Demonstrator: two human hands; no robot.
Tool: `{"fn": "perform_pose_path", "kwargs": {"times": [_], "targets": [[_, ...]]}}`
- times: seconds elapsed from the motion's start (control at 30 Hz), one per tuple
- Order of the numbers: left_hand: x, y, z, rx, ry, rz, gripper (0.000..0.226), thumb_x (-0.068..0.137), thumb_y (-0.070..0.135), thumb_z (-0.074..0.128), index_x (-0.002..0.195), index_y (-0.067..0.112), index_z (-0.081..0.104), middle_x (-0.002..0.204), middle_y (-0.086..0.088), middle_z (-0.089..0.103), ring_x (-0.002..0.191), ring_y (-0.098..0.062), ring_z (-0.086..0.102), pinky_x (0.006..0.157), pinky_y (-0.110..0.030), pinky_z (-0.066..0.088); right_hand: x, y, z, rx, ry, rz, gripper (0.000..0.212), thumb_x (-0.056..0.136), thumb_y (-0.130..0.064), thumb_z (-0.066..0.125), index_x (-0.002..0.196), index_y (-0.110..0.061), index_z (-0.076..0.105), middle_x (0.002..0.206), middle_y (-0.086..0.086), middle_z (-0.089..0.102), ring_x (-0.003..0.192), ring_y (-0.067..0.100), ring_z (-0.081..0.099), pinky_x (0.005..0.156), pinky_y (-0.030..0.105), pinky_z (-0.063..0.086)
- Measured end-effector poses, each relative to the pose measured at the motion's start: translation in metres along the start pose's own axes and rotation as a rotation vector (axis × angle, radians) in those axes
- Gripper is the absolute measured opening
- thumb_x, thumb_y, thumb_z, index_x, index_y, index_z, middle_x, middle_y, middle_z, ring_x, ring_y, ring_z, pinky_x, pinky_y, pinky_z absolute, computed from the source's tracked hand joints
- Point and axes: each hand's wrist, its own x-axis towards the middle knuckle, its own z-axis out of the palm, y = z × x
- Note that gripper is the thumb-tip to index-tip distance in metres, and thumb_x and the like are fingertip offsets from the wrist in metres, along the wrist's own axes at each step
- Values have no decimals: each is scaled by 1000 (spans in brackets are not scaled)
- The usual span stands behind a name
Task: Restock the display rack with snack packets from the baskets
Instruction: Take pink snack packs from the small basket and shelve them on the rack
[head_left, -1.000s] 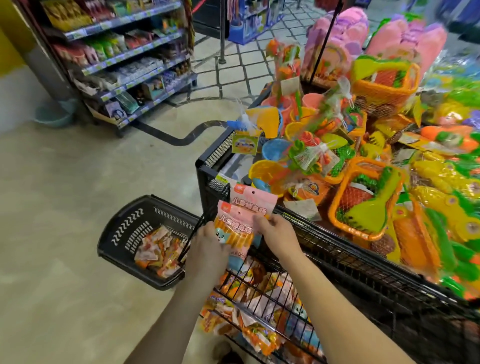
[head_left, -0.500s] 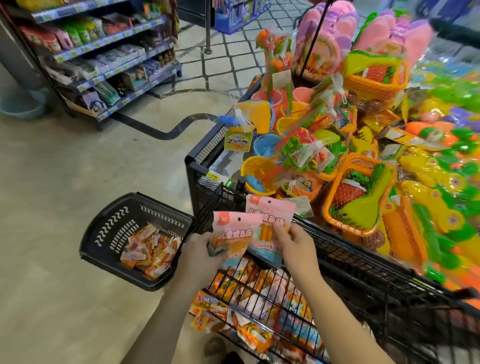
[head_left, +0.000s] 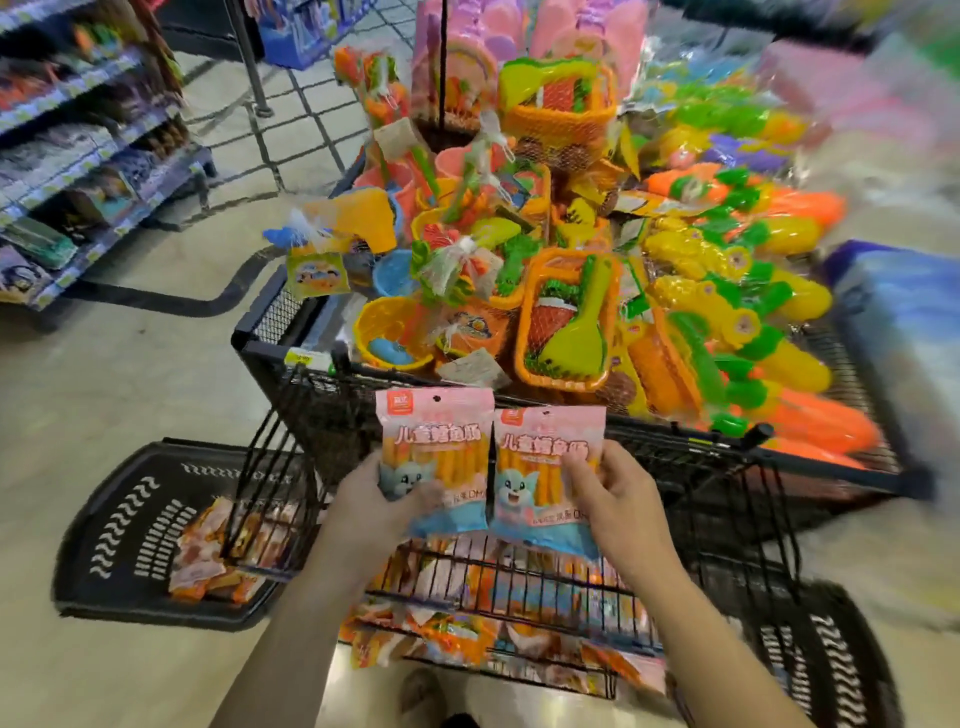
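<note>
2 pink snack pkts, upright, side by side, held above wire rack (head_left: 519, 558).
L hand (head_left: 371, 501): fingers curled round left pkt (head_left: 436, 447), low edge.
R hand (head_left: 618, 499): pinches right pkt (head_left: 545, 457), low edge.
Rack tiers: more pkts.
Black basket (head_left: 104, 499), floor left: pkts inside.
2nd basket (head_left: 841, 660): floor right.
Toy bin (head_left: 291, 332): behind rack.

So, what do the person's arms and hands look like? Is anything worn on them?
The left forearm and right forearm are bare, with no sleeves in view. The left hand and right hand have no gloves; no watch, bracelet or ring shows.
</note>
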Motion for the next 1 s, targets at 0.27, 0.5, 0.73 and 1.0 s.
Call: {"fn": "perform_pose_path", "kwargs": {"times": [0.27,0.5,0.73,1.0], "targets": [[-46,25,125,97,-129,79,31,83,27,87,111,28,73,103,8,79,96,-12,75,88,-41,58,-67,54,-129,115,152,12,12,101,-29,62,93,-22,66,82,-3,73,76,12,69,67,30,52],[-116,32,280,196,-239,103,23,90,28,79,111,35,70,102,16,78,96,-7,74,92,-44,58,-150,126,-269,279,325,82,8,101,-22,63,107,-19,69,95,-7,79,87,12,76,75,33,62],[-171,22,415,163,-397,62,28,90,19,78,116,25,70,104,11,79,96,-11,75,80,-29,58,-222,198,-383,312,538,210,6,101,-20,64,101,-22,69,89,-10,79,80,11,77,71,34,63],[-166,13,511,202,-521,26,31,90,25,79,119,28,69,108,12,78,99,-9,74,89,-35,58,-226,261,-439,290,650,339,10,103,-24,61,102,-27,70,95,-11,78,85,10,76,77,40,63]]}}
